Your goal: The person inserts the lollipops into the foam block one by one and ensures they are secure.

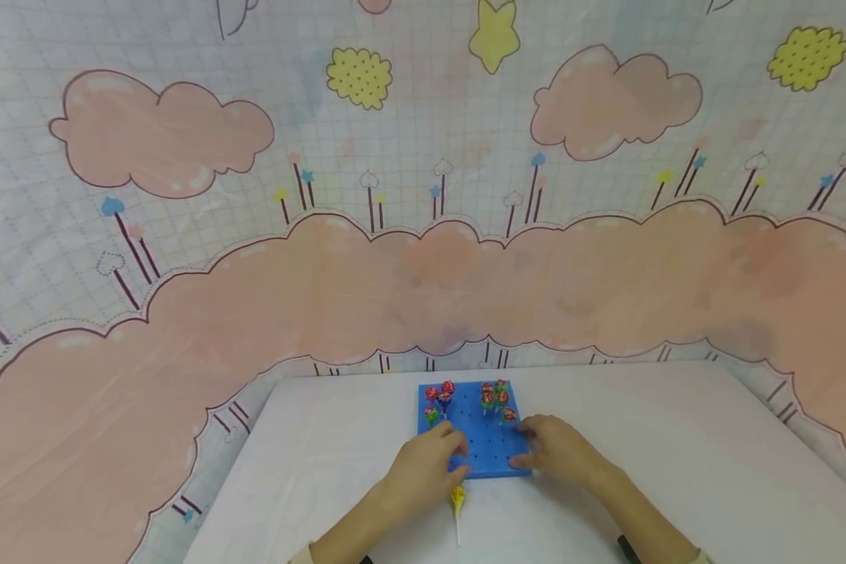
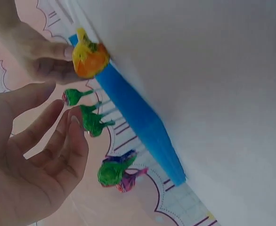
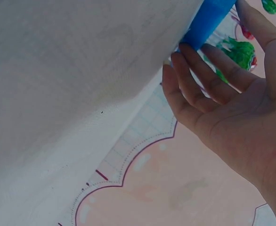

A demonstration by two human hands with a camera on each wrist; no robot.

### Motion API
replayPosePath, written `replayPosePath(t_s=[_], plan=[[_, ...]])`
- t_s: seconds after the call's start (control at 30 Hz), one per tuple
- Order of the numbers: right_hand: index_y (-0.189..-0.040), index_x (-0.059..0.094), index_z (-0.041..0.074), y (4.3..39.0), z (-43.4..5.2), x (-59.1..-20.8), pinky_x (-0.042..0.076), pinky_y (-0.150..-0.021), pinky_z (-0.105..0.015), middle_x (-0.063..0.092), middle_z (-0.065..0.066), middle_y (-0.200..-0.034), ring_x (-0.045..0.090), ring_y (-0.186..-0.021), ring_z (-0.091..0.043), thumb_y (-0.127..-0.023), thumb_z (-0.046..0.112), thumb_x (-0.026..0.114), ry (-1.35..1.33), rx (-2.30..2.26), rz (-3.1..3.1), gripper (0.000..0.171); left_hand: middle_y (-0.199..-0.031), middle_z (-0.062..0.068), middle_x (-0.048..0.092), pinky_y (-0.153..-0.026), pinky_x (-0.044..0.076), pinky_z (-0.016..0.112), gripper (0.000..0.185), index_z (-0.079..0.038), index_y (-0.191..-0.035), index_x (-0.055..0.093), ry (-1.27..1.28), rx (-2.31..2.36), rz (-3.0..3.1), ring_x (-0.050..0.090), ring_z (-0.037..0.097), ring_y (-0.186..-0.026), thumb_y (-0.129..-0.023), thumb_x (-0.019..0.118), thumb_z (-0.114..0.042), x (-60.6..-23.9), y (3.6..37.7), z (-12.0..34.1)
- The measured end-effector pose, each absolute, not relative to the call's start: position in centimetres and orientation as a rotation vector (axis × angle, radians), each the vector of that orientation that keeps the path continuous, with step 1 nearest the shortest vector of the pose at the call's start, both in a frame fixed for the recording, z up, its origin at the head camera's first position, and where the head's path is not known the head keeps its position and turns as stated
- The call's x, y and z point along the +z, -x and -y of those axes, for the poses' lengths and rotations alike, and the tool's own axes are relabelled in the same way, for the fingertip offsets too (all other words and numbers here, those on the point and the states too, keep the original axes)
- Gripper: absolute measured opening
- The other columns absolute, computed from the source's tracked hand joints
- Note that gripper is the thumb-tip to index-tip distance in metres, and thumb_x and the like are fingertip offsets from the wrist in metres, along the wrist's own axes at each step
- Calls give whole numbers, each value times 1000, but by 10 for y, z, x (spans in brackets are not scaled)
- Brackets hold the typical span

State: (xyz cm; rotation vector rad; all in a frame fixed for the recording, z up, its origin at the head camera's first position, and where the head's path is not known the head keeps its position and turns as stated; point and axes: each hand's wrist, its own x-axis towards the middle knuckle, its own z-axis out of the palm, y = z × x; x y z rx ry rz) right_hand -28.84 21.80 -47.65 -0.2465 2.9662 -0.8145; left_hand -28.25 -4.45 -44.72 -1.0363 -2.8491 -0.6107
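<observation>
Currently, on the white worktop [image 1: 677,439], a blue perforated board [image 1: 489,446] is lying flat near the front edge, serving as a stand: wrapped lollipops are standing upright with their sticks pushed into its holes, one cluster at the far left corner [image 1: 439,395] and another at the far right [image 1: 497,398], which is keeping the sweets off the surface and apart from one another. One yellow-wrapped lollipop [image 1: 457,499] is lying loose on the worktop just in front of the board, its stick pointing toward the person, not seated in any hole. Left hand [image 1: 426,470] is resting at the board's near left corner, grip spread, fingers relaxed and holding nothing, as the left wrist view is showing [image 2: 58,136]. Right hand [image 1: 560,453] is lying against the board's near right side, grip likewise spread with fingers straight, their tips touching the blue edge [image 3: 194,61]; placed so, the two hands are apparently steadying the board from both sides. Backdrop: a pastel cloth with pink clouds [image 1: 169,141] is hanging behind.
</observation>
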Motion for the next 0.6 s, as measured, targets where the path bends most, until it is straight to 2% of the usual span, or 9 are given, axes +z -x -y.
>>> replayPosePath(t_s=[0.33,0.6], plan=[[-125,72,5,287,-218,-478,54,-103,-50,73,-7,-120,67,-117,-29,-80,38,91,271,-815,-2978,59,-88,-10,57,-63,47,20,14,-20,-94,72,1076,-541,2966,50,1,-72,-91,83,-29,-458,275,36],[-124,72,5,286,-220,-477,52,-104,-52,73,-9,-121,66,-119,-32,-80,39,91,290,-829,-2991,59,-86,-11,55,-63,46,19,16,-21,-89,71,1092,-491,2995,48,2,-71,-88,86,-27,-461,274,37]])
